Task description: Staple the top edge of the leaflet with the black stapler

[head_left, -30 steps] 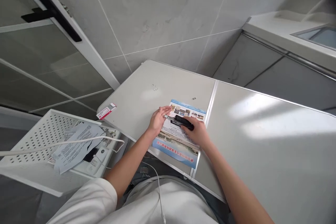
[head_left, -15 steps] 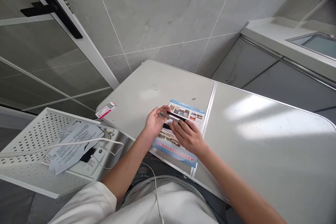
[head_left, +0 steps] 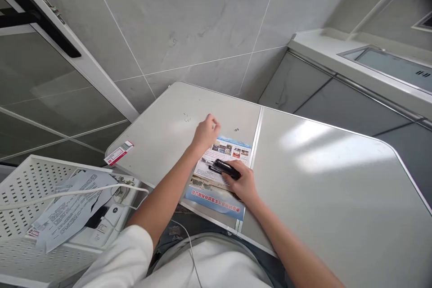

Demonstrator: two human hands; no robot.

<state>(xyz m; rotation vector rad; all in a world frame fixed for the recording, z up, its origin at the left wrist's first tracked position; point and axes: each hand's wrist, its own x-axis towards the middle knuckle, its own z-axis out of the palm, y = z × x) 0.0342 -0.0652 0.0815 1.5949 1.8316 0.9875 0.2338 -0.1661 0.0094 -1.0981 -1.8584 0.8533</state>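
My right hand (head_left: 241, 182) is wrapped round a black stapler (head_left: 227, 168), which lies over a printed leaflet (head_left: 216, 204) on the table. A thin silvery part sticks out from the stapler's left end. My left hand (head_left: 206, 134) hovers above the leaflet's upper left corner, apart from the stapler. Its thumb and fingers are drawn together in a pinch, and whatever may be between them is too small to make out. Beyond it, tiny staple bits (head_left: 187, 118) lie scattered. A small metallic piece (head_left: 236, 129) rests just past the leaflet's top edge.
The white folding table (head_left: 313, 207) has a metal seam right of the leaflet. A red-and-white box (head_left: 119, 152) lies at its left corner. To the left, a perforated white basket (head_left: 20, 184) holds papers (head_left: 76, 207) and cables. A cabinet counter (head_left: 313, 47) stands behind right.
My left hand has come away from the stapler and moved up, closing into a pinch. My right hand now grips the stapler from its right end. The view has shifted right.
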